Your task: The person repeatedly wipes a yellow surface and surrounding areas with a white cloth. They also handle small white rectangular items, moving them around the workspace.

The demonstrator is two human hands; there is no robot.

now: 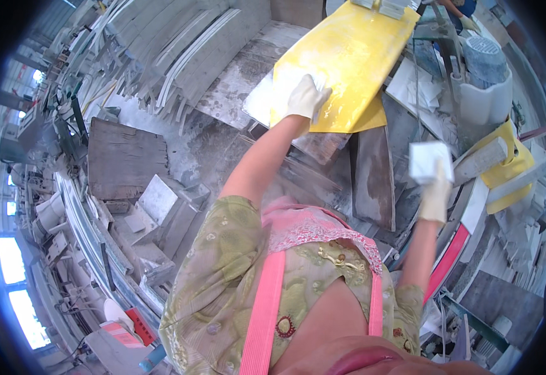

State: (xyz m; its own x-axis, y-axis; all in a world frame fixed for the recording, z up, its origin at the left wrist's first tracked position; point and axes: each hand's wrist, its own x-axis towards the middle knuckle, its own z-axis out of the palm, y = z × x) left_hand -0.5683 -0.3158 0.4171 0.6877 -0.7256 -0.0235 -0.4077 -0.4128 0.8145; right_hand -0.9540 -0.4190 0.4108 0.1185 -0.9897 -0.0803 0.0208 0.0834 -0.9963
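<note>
Yellow slab (348,56) dusted with white powder. White gloves on left hand (306,97) and right hand (436,190) — right hand holds a white block (429,160). Blouse (223,281) olive-green, floral print — apron straps (263,312) pink. Floor slabs (126,156) grey.

- A flat dark wooden board (125,159) lies well off to the left of the left hand.
- Long pale stone strips (179,47) lean stacked, up and left of that hand.
- A grey ridged drum in a white casing (486,81) stands above the right hand.
- A red-and-white bar (455,240) slants just below the right hand.
- Small pale stone blocks (157,200) sit low on the left, well apart from both hands.
</note>
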